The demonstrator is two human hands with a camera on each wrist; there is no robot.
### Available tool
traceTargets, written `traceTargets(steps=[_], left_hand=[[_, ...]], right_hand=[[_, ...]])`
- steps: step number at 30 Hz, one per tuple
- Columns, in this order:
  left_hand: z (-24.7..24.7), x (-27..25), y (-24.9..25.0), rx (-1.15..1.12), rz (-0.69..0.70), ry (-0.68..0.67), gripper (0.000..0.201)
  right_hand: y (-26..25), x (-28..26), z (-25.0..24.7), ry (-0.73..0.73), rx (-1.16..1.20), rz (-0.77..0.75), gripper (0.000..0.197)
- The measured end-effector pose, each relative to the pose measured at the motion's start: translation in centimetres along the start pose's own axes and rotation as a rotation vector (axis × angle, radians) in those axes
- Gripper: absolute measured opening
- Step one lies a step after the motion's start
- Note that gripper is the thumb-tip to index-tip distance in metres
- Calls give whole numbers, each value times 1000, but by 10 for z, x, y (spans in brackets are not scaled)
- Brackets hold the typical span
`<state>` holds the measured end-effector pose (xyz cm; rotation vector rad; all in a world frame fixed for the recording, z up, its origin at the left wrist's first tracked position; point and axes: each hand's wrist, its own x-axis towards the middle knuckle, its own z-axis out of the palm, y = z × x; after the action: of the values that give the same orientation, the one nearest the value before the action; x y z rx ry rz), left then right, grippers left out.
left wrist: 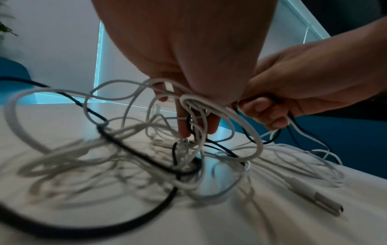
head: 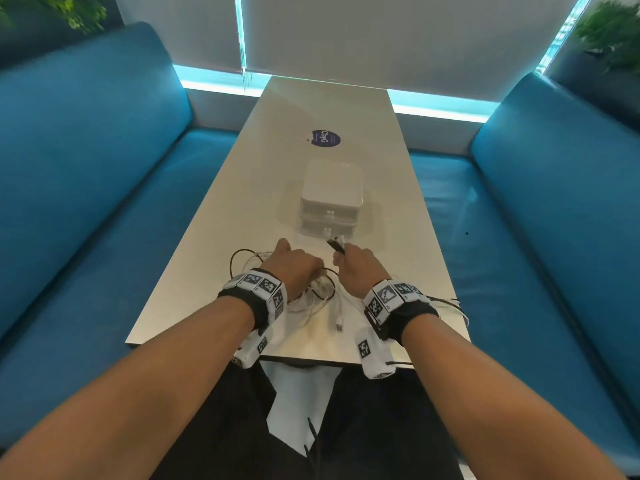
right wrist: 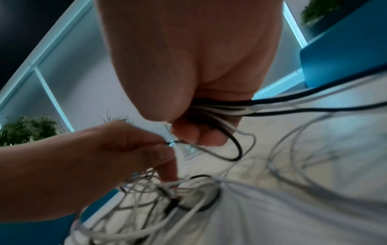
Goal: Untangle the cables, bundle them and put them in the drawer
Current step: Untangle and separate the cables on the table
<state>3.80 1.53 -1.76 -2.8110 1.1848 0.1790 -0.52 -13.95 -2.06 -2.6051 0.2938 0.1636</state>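
**Ana:** Where were the cables (head: 313,296)?

**Ben:** They lay in a messy pile of white and black on the near end of the table (head: 242,202), under both hands. One white plug (head: 339,327) lay flat and pointed back at the person.

**Ana:** What did the right hand (head: 358,268) do?

**Ben:** It was curled tight round a few black and white cables. Their ends (head: 336,244) stuck up past its fingers and pointed at the drawers (head: 330,202). The right wrist view showed those cables running out sideways from the fist (right wrist: 201,131), side by side.

**Ana:** And the left hand (head: 294,268)?

**Ben:** From the head view I could only see its back. The left wrist view showed its fingers (left wrist: 184,122) poking down into the loops, with white cable hooked round them. It also showed a long white plug (left wrist: 318,199) lying on the table, pointing to the near right.

**Ana:** Were the drawers open?

**Ben:** No, both were shut. The box stood just past the hands, in the middle of the table.
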Motion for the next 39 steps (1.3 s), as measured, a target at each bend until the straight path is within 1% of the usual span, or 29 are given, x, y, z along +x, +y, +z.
traceTargets(steps=[2, 4, 5, 9, 14, 17, 19, 21, 24, 26, 28, 31, 33, 36, 39], left_hand=[[-2, 3, 5, 73, 32, 2, 23], [-2, 5, 9, 136, 47, -6, 30], [-1, 5, 9, 136, 46, -12, 30], [7, 9, 5, 161, 39, 14, 22], [15, 15, -7, 143, 33, 33, 28], [13, 15, -10, 78, 27, 40, 20], [9, 14, -9, 47, 15, 34, 21], [5, 13, -8, 67, 9, 16, 23], [-2, 16, -8, 120, -21, -46, 21], [-5, 18, -10, 148, -21, -80, 25], [-5, 20, -10, 161, -19, -132, 28], [-4, 24, -5, 197, -27, -162, 21], [-3, 24, 2, 193, -27, -135, 18], [3, 26, 14, 162, -16, -78, 17], [13, 29, 21, 111, -26, -23, 16]], right_hand=[[-4, 1, 4, -14, 65, 12, 32], [-4, 2, 6, -28, 132, 32, 31], [-2, 1, 7, -43, 137, 38, 31], [6, 1, 7, -109, 5, 15, 33], [12, 2, 4, -102, -13, -41, 29], [12, 1, 2, -79, -69, -75, 26], [15, 3, 0, -47, -127, -51, 29], [19, 4, -5, -41, -191, -10, 31], [24, 8, -13, -22, -272, 31, 33], [27, 10, -16, -16, -291, 62, 33], [29, 10, -15, -25, -272, 99, 32], [25, 11, -12, -21, -207, 127, 30], [19, 11, -11, 11, -167, 103, 29], [9, 12, -6, 57, -104, 27, 27], [8, 13, 3, 23, -50, 9, 27]])
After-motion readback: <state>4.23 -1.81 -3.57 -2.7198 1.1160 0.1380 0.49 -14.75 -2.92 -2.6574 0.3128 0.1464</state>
